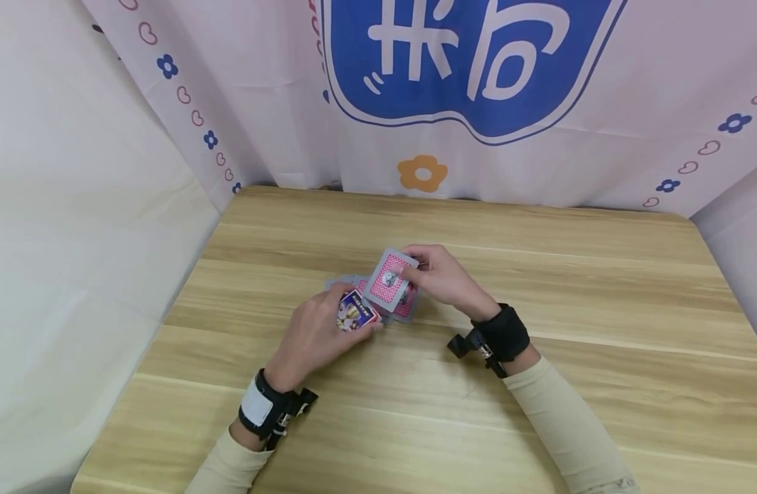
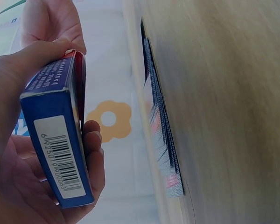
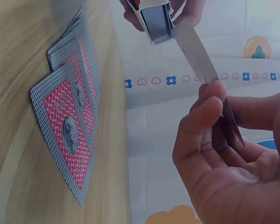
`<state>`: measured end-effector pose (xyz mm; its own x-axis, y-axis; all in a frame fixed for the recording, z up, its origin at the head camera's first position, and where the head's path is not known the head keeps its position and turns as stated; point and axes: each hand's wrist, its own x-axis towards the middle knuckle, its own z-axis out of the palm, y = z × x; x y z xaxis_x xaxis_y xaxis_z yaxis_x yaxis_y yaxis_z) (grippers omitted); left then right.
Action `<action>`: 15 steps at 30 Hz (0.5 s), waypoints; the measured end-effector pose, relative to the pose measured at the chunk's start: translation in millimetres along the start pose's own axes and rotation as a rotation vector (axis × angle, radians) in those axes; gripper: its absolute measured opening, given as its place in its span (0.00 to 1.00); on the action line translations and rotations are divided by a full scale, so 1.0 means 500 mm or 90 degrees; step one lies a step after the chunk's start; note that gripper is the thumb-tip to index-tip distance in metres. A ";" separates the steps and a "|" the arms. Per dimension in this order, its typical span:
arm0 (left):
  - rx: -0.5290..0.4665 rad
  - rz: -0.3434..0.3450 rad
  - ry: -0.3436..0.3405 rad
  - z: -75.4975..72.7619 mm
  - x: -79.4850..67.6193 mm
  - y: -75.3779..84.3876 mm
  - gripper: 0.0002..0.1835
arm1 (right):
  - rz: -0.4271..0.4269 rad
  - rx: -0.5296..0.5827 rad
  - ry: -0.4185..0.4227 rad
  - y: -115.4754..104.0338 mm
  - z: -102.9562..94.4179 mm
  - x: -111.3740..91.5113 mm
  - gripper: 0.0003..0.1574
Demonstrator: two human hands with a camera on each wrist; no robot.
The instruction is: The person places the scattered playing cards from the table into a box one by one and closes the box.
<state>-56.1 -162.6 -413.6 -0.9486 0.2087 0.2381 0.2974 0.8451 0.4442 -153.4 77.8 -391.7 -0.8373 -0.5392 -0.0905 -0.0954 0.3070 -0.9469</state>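
My left hand grips a small blue playing-card box, fingers and thumb wrapped round its sides. A barcode label marks the end that faces the left wrist camera. From the right wrist, the box's far end stands open, with a stack of cards inside. Between thumb and fingers my right hand pinches a red-backed playing card, held just off the box's open end. Whether it is a single card cannot be told. Several more red-backed cards lie overlapping, face down, under both hands.
The cards lie on a wood-grain table. Behind its far edge hangs a white curtain with a blue emblem and flower prints. A pale fabric wall borders the left side. Each wrist wears a black strap with a small camera.
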 end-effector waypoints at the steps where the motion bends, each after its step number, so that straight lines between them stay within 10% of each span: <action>1: -0.002 0.001 0.001 0.000 0.000 0.000 0.42 | 0.000 0.003 0.002 -0.001 0.001 0.000 0.16; 15: -0.005 0.009 0.013 -0.002 -0.001 0.003 0.41 | -0.027 -0.010 0.065 -0.003 0.040 -0.015 0.13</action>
<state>-55.0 -161.8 -412.1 -0.9419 0.2101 0.2622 0.3116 0.8381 0.4477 -136.3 65.5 -395.9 -0.8830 -0.4691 -0.0174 -0.1396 0.2978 -0.9444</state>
